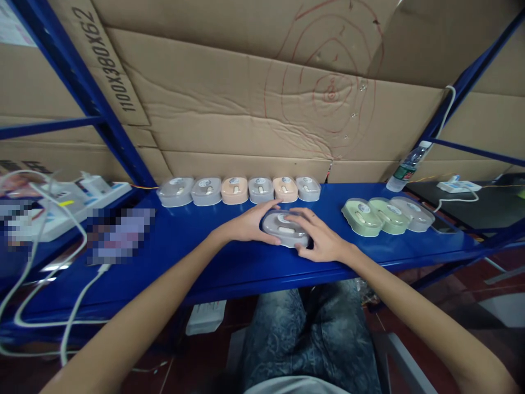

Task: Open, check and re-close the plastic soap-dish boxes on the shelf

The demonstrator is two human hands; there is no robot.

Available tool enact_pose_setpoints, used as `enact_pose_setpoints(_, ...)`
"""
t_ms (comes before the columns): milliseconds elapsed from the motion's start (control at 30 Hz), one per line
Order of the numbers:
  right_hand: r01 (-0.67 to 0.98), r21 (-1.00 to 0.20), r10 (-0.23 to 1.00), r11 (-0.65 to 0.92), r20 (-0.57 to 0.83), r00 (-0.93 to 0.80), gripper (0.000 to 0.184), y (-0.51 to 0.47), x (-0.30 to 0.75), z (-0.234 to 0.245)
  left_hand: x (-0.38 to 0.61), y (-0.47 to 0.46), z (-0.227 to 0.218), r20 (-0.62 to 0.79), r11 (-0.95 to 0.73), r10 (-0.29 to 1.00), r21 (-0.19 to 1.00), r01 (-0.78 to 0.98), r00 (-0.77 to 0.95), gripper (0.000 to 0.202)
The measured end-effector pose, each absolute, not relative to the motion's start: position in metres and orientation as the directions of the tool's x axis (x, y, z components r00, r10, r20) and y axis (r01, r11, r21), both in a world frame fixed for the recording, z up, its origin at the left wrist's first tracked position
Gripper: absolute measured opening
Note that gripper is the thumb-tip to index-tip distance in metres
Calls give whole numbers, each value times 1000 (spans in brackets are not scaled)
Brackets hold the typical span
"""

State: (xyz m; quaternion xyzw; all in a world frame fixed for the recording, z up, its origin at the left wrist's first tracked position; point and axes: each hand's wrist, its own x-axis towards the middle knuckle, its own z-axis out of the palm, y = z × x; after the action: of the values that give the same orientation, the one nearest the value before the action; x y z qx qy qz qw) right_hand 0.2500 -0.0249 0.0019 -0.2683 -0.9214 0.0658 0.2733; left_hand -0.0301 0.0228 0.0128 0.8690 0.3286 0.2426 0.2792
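A grey oval case (pixel 284 229) with a clear lid lies on the blue shelf (pixel 197 257) in front of me. My left hand (pixel 250 222) wraps round its left end, fingers curled over the top edge. My right hand (pixel 322 236) grips its right side, thumb at the front edge and fingers resting on the lid. Both hands hold the same case, which rests on the shelf.
Several similar cases (pixel 235 190) in grey and peach stand in a row behind it. Three more (pixel 388 215), two green and one grey, sit to the right. A water bottle (pixel 408 166) leans at the back right. White power strips and cables (pixel 61 210) lie at the left.
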Motion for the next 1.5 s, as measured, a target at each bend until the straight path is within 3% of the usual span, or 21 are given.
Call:
enact_pose_setpoints(100, 445, -272, 522, 853, 468, -713, 78, -26, 248, -2, -27, 19, 13, 202, -638, 699, 611, 469, 686, 112)
enact_pose_setpoints(267, 464, -286, 545, 839, 442, -713, 79, -25, 252, -4, -22, 18, 8, 256, -682, 677, 570, 458, 690, 107)
enact_pose_setpoints(467, 501, -310, 589, 808, 444, -675, 69, -22, 254, -10, -19, 14, -3, 274, -658, 723, 553, 511, 635, 118)
enact_pose_setpoints(800, 547, -199, 536, 813, 622, -571, 65, -30, 257, -9, -14, 10, -6, 294, -623, 756, 594, 508, 584, 132)
enact_pose_setpoints(900, 630, -240, 582, 738, 699, -415, 57, -26, 268, -9, -16, 12, -3, 281, -601, 779, 588, 540, 561, 131)
enact_pose_setpoints(1033, 763, -306, 683, 570, 692, -233, 56, -17, 281, -16, -23, 16, 0, 244, -607, 782, 507, 611, 574, 111)
enact_pose_setpoints(1233, 909, -210, 798, 359, 574, -183, 62, -18, 275, -22, -27, 21, 1, 236, -640, 757, 454, 620, 609, 102)
enact_pose_setpoints(1500, 987, -115, 873, 116, 486, -45, 60, -16, 274, -21, -28, 20, 2, 246, -651, 748, 455, 608, 617, 99)
